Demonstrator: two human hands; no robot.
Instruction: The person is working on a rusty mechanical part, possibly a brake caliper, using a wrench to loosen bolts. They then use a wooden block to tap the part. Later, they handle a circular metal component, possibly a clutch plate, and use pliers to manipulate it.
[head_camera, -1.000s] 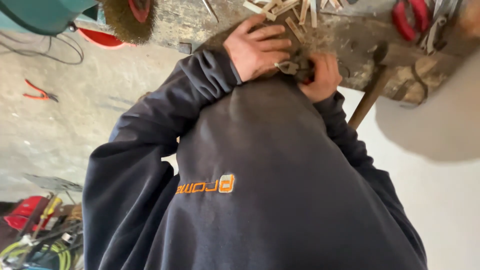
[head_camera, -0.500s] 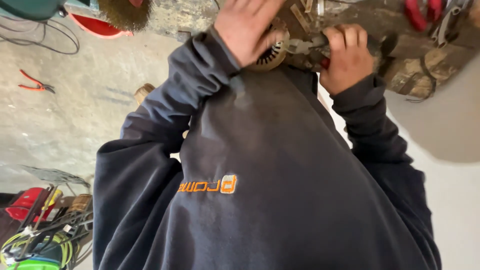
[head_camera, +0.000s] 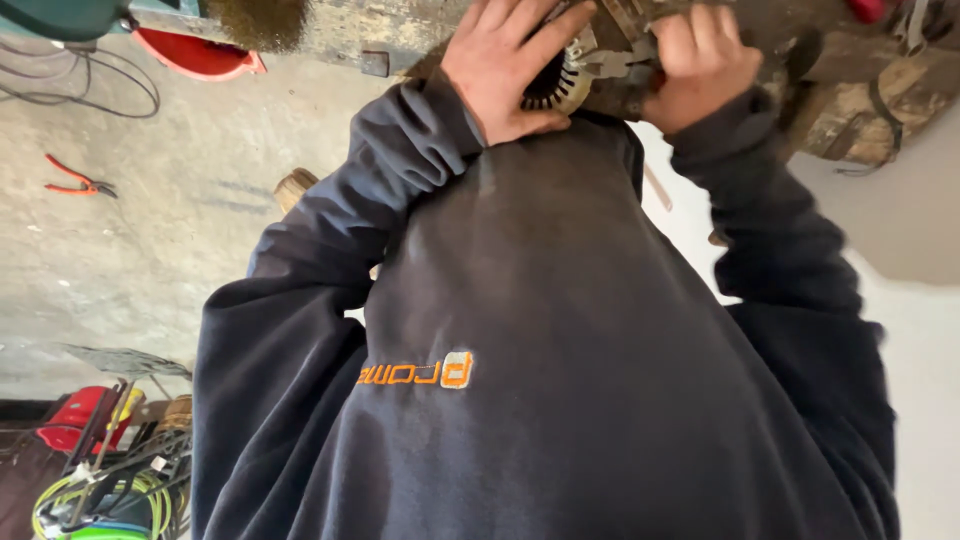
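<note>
left hand cupped stator, top centre | right hand fisted round pliers on it | risk: pliers slipping could nick left fingers

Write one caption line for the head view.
Left hand steadies a slotted metal ring; right hand grips pliers.

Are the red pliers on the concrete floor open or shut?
Open: the red pliers lie with handles spread apart on the floor.
</note>
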